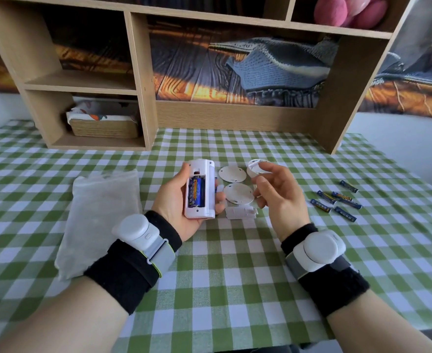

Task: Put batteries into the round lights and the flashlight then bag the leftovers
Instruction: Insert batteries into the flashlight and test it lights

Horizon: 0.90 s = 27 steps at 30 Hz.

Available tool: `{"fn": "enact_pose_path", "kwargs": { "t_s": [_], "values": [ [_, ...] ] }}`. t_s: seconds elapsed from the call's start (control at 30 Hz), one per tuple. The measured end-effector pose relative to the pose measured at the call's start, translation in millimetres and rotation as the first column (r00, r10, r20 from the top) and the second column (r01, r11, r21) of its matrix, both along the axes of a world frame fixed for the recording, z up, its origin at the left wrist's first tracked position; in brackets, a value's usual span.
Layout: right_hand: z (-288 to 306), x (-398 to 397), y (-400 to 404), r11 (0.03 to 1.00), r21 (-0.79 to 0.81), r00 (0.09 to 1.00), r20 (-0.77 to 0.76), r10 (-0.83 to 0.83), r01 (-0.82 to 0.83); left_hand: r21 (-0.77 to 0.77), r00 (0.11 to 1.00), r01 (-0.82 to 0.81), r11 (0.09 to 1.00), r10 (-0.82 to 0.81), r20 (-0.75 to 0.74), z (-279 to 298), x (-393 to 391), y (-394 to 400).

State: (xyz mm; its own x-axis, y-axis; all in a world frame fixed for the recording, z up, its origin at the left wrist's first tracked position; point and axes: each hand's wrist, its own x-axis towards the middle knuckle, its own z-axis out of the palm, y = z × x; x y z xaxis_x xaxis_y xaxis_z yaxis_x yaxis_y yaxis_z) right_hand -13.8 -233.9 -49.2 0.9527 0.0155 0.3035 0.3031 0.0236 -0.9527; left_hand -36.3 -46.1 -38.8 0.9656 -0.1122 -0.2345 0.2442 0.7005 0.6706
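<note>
Two bare hands, each wrist wearing a black band with a white sensor pod, work above a green-and-white checked tablecloth (235, 276). The left hand (176, 200) wraps around a white flashlight (199, 189), its compartment open and facing up; blue batteries (196, 191) sit inside, their yellow-banded label print too small to read. The right hand (278, 197) hovers beside it, fingers loosely curled and apart, gripping nothing visible. Just below the flashlight lies a white battery cover (240, 212). Between and behind the hands rest two flat round lights (232, 173) (238, 194), face down, and a third round light (257, 167), partly hidden by the right fingertips. Five loose blue batteries (337, 200) lie scattered well to the right; their lettering is illegible. A frosted plastic bag (100, 215) lies flat at left. Behind stands a wooden shelf unit (143, 85) holding a woven basket (104, 127) with a patterned cloth.
</note>
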Motion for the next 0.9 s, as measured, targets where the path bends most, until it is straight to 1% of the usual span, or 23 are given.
{"fn": "enact_pose_path", "kwargs": {
  "t_s": [0.17,0.27,0.43,0.7,0.9],
  "values": [
    [1.4,-0.8,-0.5,1.0,0.009,1.0,-0.008,-0.004,0.004,0.032,0.994,0.085,0.996,-0.087,0.06,-3.6,2.0,2.4],
    [0.2,-0.5,-0.9,1.0,0.003,1.0,-0.008,-0.003,0.003,0.009,0.989,0.119,0.993,-0.12,0.088,-4.4,1.3,3.0],
    [-0.1,-0.8,-0.8,1.0,0.004,1.0,-0.009,0.002,-0.002,-0.006,0.982,0.137,0.991,-0.135,0.132,-7.9,3.2,4.0],
    [1.7,-1.9,-0.6,1.0,-0.008,1.0,-0.013,0.009,-0.009,-0.013,0.976,0.167,0.986,-0.163,0.142,-5.9,1.4,0.8],
    [1.3,-1.4,-1.4,0.999,-0.029,1.0,-0.01,0.016,-0.016,-0.061,0.98,0.159,0.985,-0.149,0.134,-3.4,0.1,-0.4]
  ]
}}
